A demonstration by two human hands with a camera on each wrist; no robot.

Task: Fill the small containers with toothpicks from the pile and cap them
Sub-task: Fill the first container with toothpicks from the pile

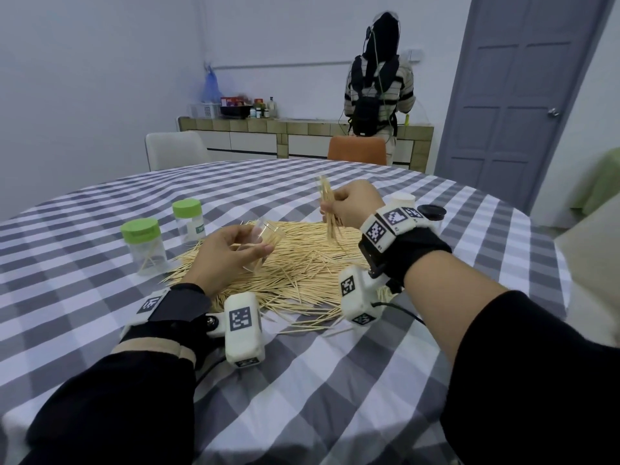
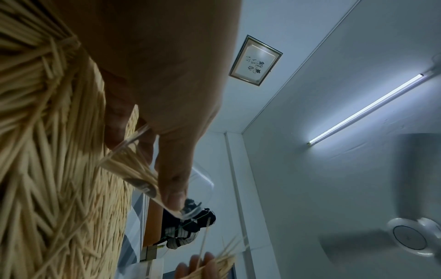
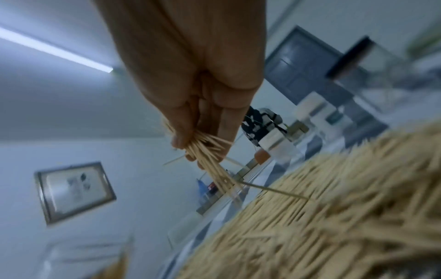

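Nearest us, our left hand [image 1: 231,251] grips a clear container [image 1: 265,238] above the toothpick pile [image 1: 302,263] on the desk [image 1: 335,380]; our right hand [image 1: 352,204] pinches a toothpick bundle [image 1: 330,209] just right of it.

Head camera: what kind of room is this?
Probably a home dining room or kitchen: a round table with a checked cloth, chairs behind it, and a tiled counter holding bottles and jars along the wall.
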